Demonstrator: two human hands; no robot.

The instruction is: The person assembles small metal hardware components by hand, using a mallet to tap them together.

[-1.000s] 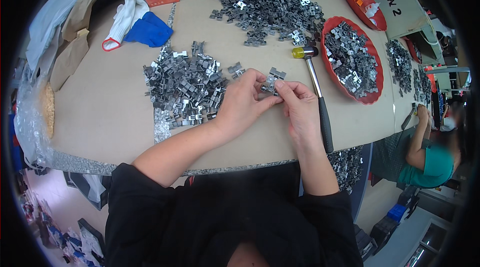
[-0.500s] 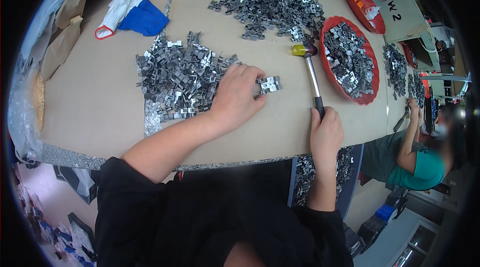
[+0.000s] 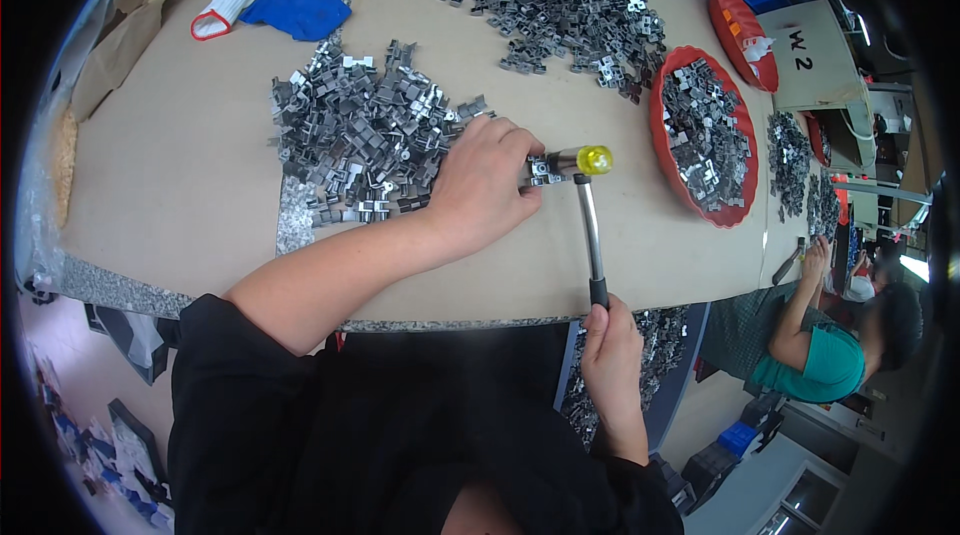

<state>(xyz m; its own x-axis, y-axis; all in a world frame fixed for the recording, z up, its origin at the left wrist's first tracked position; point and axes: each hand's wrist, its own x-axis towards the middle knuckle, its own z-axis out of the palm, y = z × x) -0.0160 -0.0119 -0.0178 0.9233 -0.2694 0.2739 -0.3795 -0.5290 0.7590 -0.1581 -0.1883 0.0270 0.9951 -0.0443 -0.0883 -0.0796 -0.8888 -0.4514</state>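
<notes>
My left hand (image 3: 487, 175) is on the table at the right edge of a heap of small bent metal clips (image 3: 360, 140). Its thumb and fingers pinch one silvery metal clip (image 3: 537, 175), which pokes out to the right. My right hand (image 3: 612, 360), near the front edge, grips the black handle of a hammer (image 3: 592, 235) with a metal shaft. The hammer's head, with a yellow plastic face, is right at the pinched clip and hides part of it. Whether head and clip touch, I cannot tell.
A red oval basket (image 3: 658, 135) of metal pieces stands to the right, with a larger pile (image 3: 560, 5) behind. White-and-blue gloves (image 3: 295, 3) lie back left. A bin of parts (image 3: 650, 355) is below the table edge. At far right a co-worker (image 3: 810, 360) handles parts.
My right hand has drawn back toward me and left, lifting the hammer so its head moved from beside the red basket to the clip. My left hand keeps its pinch.
</notes>
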